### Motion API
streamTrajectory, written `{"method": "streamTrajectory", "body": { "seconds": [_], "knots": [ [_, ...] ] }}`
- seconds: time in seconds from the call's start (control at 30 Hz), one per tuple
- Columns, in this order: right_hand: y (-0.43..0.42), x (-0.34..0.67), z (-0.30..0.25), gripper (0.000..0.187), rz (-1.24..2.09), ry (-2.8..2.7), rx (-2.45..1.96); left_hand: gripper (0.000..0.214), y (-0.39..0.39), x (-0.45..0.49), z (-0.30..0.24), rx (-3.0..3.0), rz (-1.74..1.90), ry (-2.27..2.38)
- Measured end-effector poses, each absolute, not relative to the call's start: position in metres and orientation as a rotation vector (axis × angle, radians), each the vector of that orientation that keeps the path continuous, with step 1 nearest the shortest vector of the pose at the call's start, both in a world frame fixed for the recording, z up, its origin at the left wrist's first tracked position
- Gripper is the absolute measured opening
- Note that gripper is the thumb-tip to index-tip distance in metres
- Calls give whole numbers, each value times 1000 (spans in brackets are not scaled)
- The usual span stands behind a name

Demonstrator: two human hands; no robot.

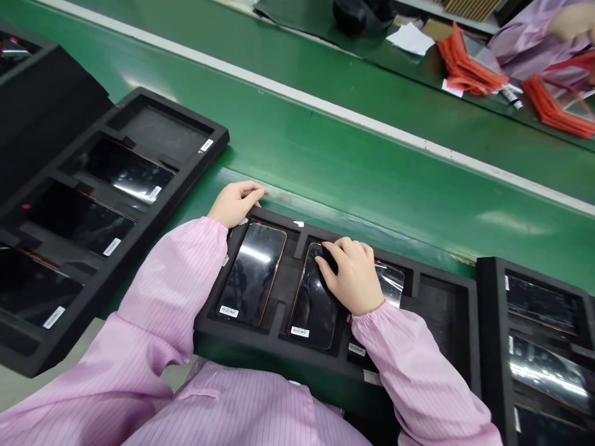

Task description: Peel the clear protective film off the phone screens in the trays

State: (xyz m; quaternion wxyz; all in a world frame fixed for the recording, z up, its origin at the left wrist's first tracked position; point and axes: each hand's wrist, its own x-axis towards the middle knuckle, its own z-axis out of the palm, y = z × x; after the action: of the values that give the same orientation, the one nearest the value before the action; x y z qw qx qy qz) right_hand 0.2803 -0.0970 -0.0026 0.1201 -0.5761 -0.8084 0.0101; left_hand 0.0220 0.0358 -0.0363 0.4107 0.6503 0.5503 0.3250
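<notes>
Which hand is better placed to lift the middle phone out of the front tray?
Right, most likely. The right hand rests fingers-down on the middle phone. The left hand sits at the foam tray's far-left corner, beyond the left phone.

Factory line: green conveyor belt [372, 161], foam trays [288, 282] (phone screens [253, 272], probably).

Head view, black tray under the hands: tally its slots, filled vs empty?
Black tray slots:
Filled with a screen: 3 (left screen; middle screen under the right hand; right screen, partly hidden by that hand)
Empty: 1 (empty slot, right end)
Total: 4
</notes>
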Motion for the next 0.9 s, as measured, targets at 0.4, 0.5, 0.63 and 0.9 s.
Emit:
{"method": "streamTrajectory", "body": {
  "seconds": [0.4, 0.5, 0.63, 0.9],
  "knots": [
    [-89, 291, -8, 18, 279, -2215, -1641, 29, 35, 22, -35, 1647, 821, 1414],
    [-88, 293, -8, 18, 289, -2223, -1623, 29, 35, 22, -34, 1638, 824, 1405],
    [-88, 294, -8, 18, 269, -2233, -1597, 28, 34, 23, -33, 1639, 822, 1410],
    [-88, 292, -1, 9, 386, -2160, -1570, 29, 34, 23, -32, 1643, 810, 1425]
  ]
}}
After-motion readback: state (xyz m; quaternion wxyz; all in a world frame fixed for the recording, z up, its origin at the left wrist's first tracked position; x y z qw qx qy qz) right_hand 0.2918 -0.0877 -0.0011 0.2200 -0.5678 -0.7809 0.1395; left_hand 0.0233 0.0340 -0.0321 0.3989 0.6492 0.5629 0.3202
